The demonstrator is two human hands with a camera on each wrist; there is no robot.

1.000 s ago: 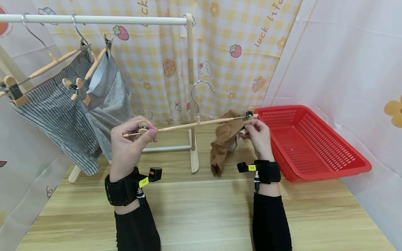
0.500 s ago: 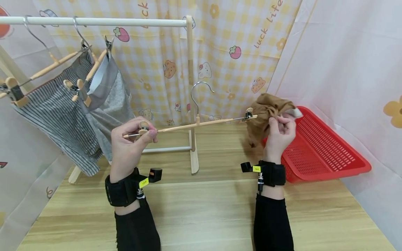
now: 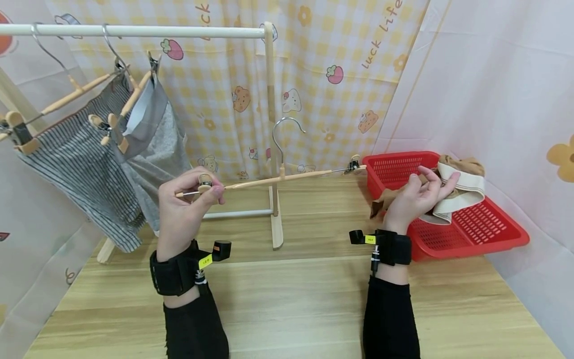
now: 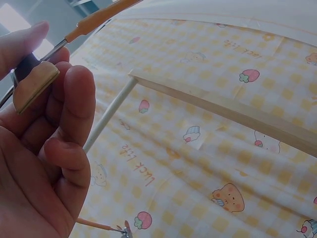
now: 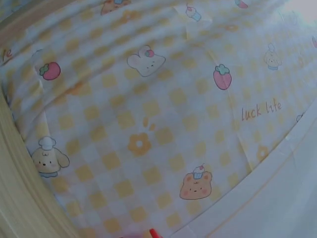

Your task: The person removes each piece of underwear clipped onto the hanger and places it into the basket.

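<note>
From the head camera: the left hand point(image 3: 188, 199) pinches the clip end of a slim wooden clip hanger point(image 3: 273, 178) with a chrome hook, held level above the wood-grain table point(image 3: 287, 304). The right hand point(image 3: 419, 197), fingers loosely spread, rests against a crumpled brown garment with cream waistband point(image 3: 457, 187) lying over the rim of one red plastic mesh basket point(image 3: 484, 224). Two garments hang on the white rail point(image 3: 134, 31).

Left wrist camera: curled fingers point(image 4: 74, 99) clamp one wooden clip point(image 4: 34, 85).

Right wrist camera: checked curtain point(image 5: 158, 124) only; the hand cannot be seen.

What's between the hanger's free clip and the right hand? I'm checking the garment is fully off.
Head view: only bare table and the basket rim lie between clip and right hand.
</note>
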